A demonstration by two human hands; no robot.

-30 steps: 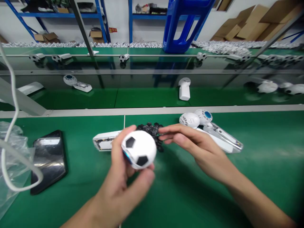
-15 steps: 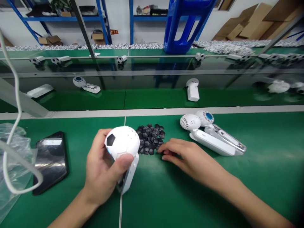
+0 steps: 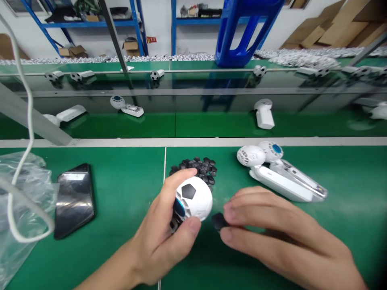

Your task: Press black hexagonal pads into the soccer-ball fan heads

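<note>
You held a white ball-shaped head (image 3: 201,203) in your left hand (image 3: 161,241), a small black piece (image 3: 219,221) in your right hand (image 3: 296,225).
The head, showing a black pentagon (image 3: 188,191) and a blue part (image 3: 179,207) on its left side, was gripped between your left fingers and thumb over the middle of the green desk (image 3: 121,225). Just right of it, not touching it, your right fingertips and thumb pinched the black piece. A pile of black pieces (image 3: 207,167), partly hidden, lay on the head's far side. Farther right, two white devices (image 3: 281,183) lay together. Well to the left were a shiny black slab (image 3: 75,201), clear plastic (image 3: 27,173) and a white cable (image 3: 29,117).
</note>
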